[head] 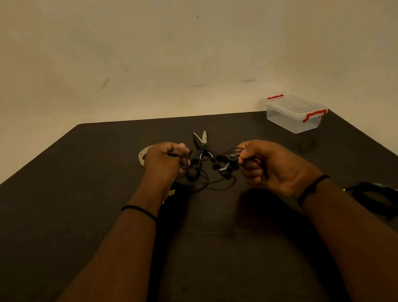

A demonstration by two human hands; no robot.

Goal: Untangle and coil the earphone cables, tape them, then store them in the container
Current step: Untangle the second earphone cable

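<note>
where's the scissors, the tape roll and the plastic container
scissors (201,140): head view, on the pivot where the open blades meet
tape roll (142,156): head view, on its visible left rim beside the left hand
plastic container (292,119): head view, on its clear front wall

2 bare forearms are seen, no sleeves. A thin black band is worn on the left wrist (138,211); a similar black band, w/ a small knot or bead, is worn on the right wrist (313,185). No rings can be made out.

Both hands (165,160) pinching earphone cables (204,176), table (69,199)
</note>
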